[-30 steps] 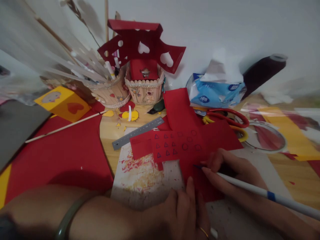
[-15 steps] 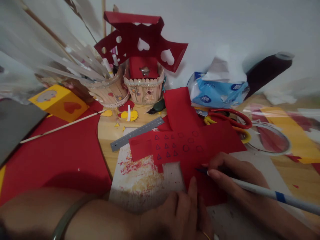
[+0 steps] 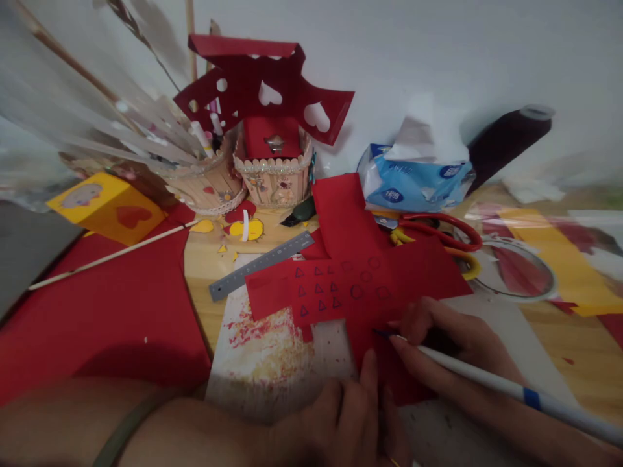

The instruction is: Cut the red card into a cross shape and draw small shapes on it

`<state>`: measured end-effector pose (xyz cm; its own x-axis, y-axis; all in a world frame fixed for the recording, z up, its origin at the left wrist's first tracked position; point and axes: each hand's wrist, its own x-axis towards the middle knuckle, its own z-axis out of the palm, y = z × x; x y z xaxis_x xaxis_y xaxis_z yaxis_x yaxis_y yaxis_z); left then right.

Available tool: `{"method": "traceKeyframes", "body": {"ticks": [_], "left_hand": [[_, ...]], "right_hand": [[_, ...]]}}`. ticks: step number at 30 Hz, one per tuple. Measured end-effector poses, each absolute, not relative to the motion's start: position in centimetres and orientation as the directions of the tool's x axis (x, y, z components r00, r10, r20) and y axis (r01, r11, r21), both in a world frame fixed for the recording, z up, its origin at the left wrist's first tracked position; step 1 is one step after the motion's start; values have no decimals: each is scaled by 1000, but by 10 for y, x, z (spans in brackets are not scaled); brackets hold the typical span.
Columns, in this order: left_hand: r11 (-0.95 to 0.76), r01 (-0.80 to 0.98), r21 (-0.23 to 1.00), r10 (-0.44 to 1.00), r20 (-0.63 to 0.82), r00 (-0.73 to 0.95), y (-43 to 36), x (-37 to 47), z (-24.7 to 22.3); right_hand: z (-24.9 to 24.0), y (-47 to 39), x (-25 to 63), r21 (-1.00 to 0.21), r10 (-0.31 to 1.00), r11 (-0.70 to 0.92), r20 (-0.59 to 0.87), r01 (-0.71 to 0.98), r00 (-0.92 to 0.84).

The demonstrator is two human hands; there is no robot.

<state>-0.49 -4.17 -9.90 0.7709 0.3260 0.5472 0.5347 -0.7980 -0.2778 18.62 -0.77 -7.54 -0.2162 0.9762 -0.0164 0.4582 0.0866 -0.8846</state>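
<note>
A cross-shaped red card (image 3: 421, 272) lies on the work surface, with rows of small triangles and rounded shapes drawn in dark ink on it. My right hand (image 3: 448, 344) grips a white felt-tip pen (image 3: 487, 378) with a blue band. The pen's dark tip touches or nearly touches the card's lower flap. At that flap's left edge, my left hand (image 3: 341, 408) holds the card down, forefinger stretched along it and the other fingers curled. Where the left thumb meets the card is partly hidden. Beneath the card is a paint-stained white board (image 3: 263, 344).
Behind the card lie a grey ruler (image 3: 263, 266), a green-handled cutter (image 3: 302, 213) and red-handled scissors (image 3: 442, 228). Decorated baskets (image 3: 272, 181), a tissue pack (image 3: 418, 181) and a yellow box (image 3: 107, 207) stand farther back. A roll of tape (image 3: 555, 285) lies right.
The pen tip has shifted slightly on the lower flap, with my right hand moving along. My left hand stays at the flap's edge. The whole view has shifted slightly.
</note>
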Motion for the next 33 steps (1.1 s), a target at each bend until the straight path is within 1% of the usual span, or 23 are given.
{"method": "traceKeyframes", "body": {"ticks": [2, 4, 6, 9, 11, 13, 14, 18, 20, 22, 26, 30, 33], "left_hand": [[-809, 511, -291, 313, 522, 793, -41, -7, -102], [-822, 464, -329, 269, 494, 827, -40, -8, -102], [-822, 456, -341, 255, 495, 830, -40, -8, -100], [-803, 515, -299, 306, 535, 787, -41, -3, -101], [-769, 587, -255, 356, 592, 723, -44, 1, -104], [-745, 629, -223, 378, 636, 673, -45, 2, -106], [-745, 628, -226, 374, 637, 674, -45, 2, -106], [-810, 494, -315, 295, 509, 808, -41, -5, -98], [-820, 466, -333, 281, 476, 833, -39, -8, -95], [-814, 477, -332, 292, 477, 829, -38, -8, -95], [-800, 509, -318, 284, 547, 788, -38, -7, -99], [-801, 515, -306, 319, 509, 800, -38, -6, -95], [-809, 518, -277, 332, 511, 793, -38, -6, -90]], "right_hand": [[-77, -9, 185, -883, 982, 65, -27, 465, -188], [-77, -10, 184, -882, 985, 39, -46, 470, -169], [-76, -11, 183, -883, 984, 22, -65, 468, -168], [-75, -10, 183, -887, 982, 15, -74, 462, -172], [-76, -9, 184, -892, 981, 23, -66, 452, -181], [-76, -9, 184, -897, 980, 32, -59, 441, -190], [-77, -9, 185, -898, 980, 36, -55, 439, -193], [-79, -9, 185, -887, 977, 66, -35, 457, -209], [-80, -9, 186, -884, 976, 68, -36, 462, -213], [-81, -9, 186, -882, 978, 63, -39, 466, -206], [-81, -9, 187, -876, 982, 64, -30, 479, -187], [-81, -9, 186, -874, 982, 59, -36, 482, -186], [-80, -10, 185, -879, 981, 48, -47, 475, -187]]}}
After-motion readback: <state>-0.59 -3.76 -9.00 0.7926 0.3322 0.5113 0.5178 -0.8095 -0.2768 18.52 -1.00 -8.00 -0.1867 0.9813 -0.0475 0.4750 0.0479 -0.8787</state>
